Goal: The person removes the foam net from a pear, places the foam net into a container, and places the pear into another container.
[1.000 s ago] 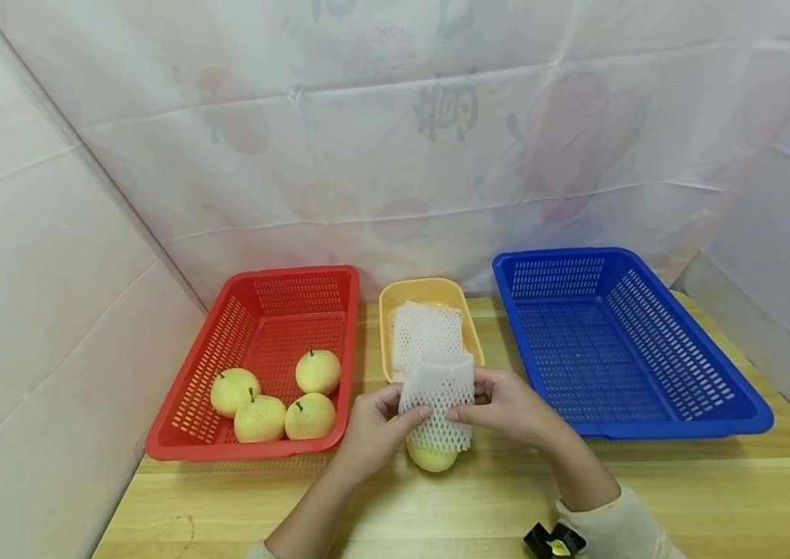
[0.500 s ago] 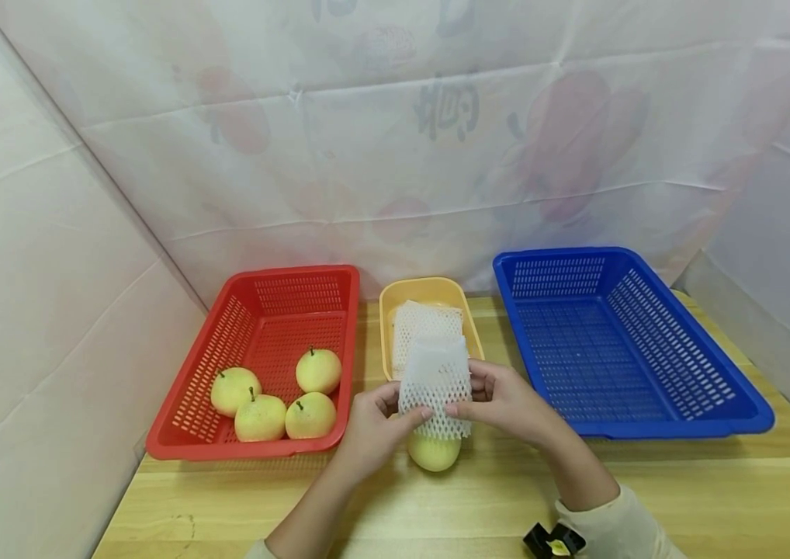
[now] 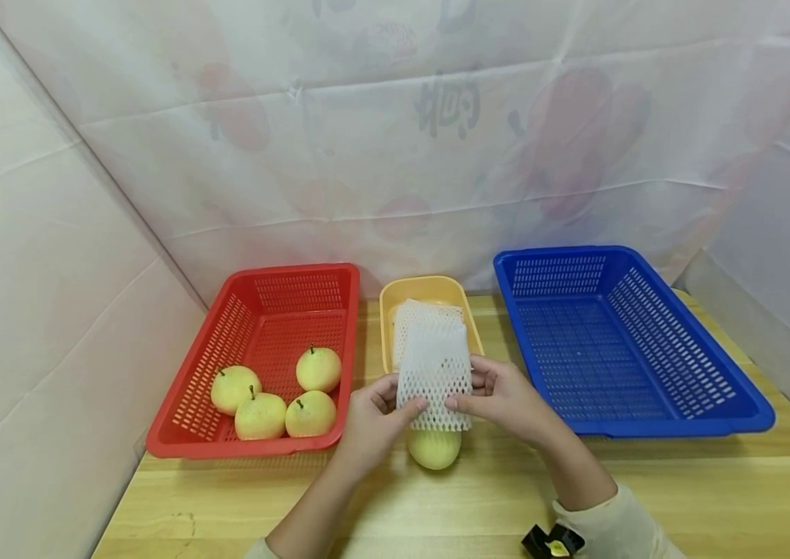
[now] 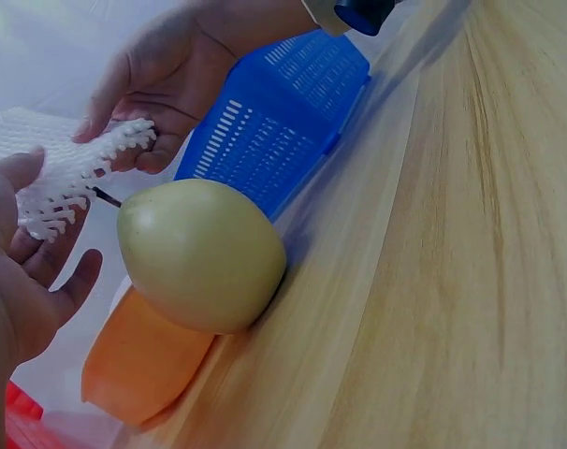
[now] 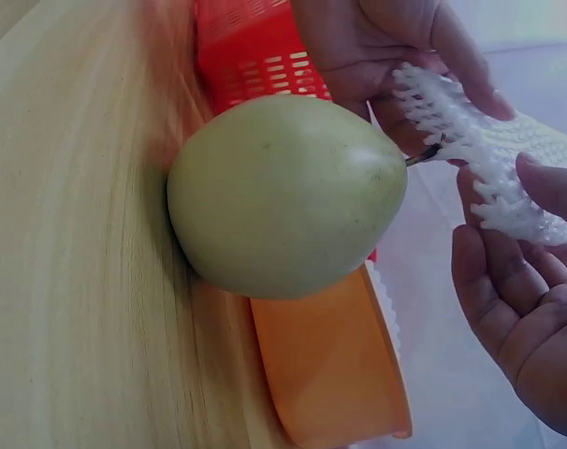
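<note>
Between both hands is a white foam fruit net, a flattened mesh sleeve. My left hand pinches its left edge, thumb in front and fingers behind. The right hand pinches the right edge the same way. Directly below the net's lower rim a pale yellow pear stands upright on the table. In the right wrist view the pear is bare, and its stem reaches the net's rim. From the head view the net hides the pear's top.
A red basket with several pears stands on the left. Behind the hands, a small yellow tray holds more foam nets. On the right is a blue basket. A black device sits by the right sleeve.
Both hands have lifted the net slightly upward off the pear's upper part, so more of the pear shows below it. The net has tilted back and looks flatter.
</note>
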### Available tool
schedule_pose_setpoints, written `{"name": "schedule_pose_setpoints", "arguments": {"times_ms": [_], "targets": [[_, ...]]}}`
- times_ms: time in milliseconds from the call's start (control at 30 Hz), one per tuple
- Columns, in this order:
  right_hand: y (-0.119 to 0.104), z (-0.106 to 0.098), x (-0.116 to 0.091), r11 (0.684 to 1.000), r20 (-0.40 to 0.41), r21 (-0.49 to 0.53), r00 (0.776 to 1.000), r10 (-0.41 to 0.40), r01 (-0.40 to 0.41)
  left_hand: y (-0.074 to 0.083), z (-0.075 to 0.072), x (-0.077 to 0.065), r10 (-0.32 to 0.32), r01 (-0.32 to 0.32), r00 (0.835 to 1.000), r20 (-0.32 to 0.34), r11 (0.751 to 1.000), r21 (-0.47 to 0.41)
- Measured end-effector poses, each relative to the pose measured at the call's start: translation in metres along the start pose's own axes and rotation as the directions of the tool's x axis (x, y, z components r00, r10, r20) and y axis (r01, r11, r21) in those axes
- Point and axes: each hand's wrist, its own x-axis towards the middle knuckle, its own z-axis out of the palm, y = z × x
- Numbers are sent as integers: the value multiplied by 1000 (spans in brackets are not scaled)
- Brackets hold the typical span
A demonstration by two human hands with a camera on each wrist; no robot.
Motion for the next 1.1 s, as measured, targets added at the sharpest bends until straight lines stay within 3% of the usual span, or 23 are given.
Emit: {"name": "schedule_pose_setpoints", "arguments": {"times_ms": [67,200,367,500,633,733,900,1100], "targets": [[-1,0,0,1000,-4,13,1000,5,-5,-5,-1,1,16,-16,1000,-5,1000,-2],[-2,0,0,999,-3,53,1000,7,-7,-1,-2,0,38,-38,999,-20,999,-11],[-4,1,0,996,-21,86,1000,12,-10,4,-1,0,4,-5,1000,-31,999,-32],[-5,1,1,997,-75,81,997,14,-8,5,0,2,-33,34,999,16,997,-66],[-4,2,2,997,-127,75,992,3,7,9,2,4,-47,49,998,48,998,-36],[-4,5,3,997,-120,73,993,-15,24,14,2,7,-55,55,998,2,998,-28],[-5,11,7,997,-98,60,995,-34,40,24,2,11,-88,80,993,-80,992,-101],[-8,17,8,999,-143,-12,989,-46,44,32,1,19,-157,131,973,-170,979,-155]]}}
